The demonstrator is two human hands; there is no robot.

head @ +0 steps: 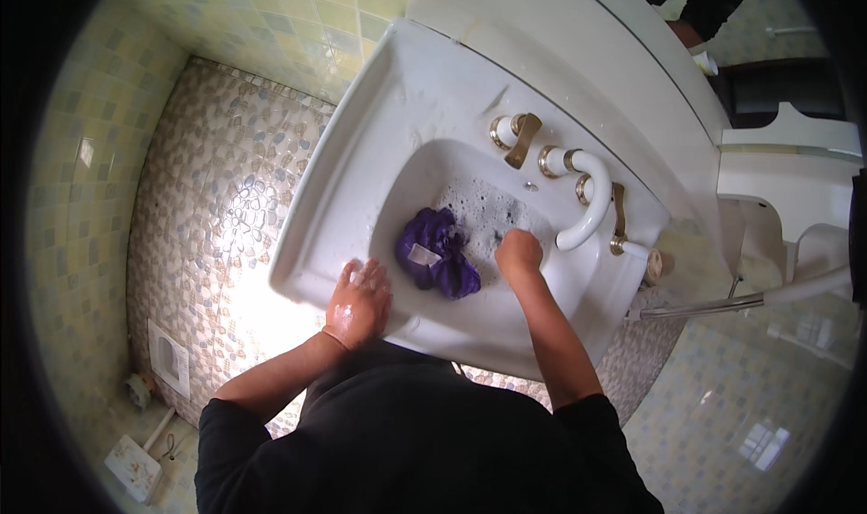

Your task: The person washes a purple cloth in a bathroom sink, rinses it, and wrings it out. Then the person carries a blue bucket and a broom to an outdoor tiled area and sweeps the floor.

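A wet purple cloth (440,260) with a white label lies bunched in the left part of the white ceramic washbasin (345,195). Soapy water with foam (484,206) covers the bowl's bottom beside it. My left hand (360,304), wet with suds, rests on the basin's front left rim, its fingers slightly spread and holding nothing. Over the right side of the bowl, my right hand (519,251) is curled into a fist, apart from the cloth. Nothing shows in that fist, though its underside is hidden.
A white curved spout (593,202) rises close to my right hand, between a bronze-coloured tap handle (523,141) and another bronze handle (618,209). A mirror (698,12) stands behind the basin. Pebble-patterned floor (223,175) lies left, with a squat toilet-like white fixture (169,358).
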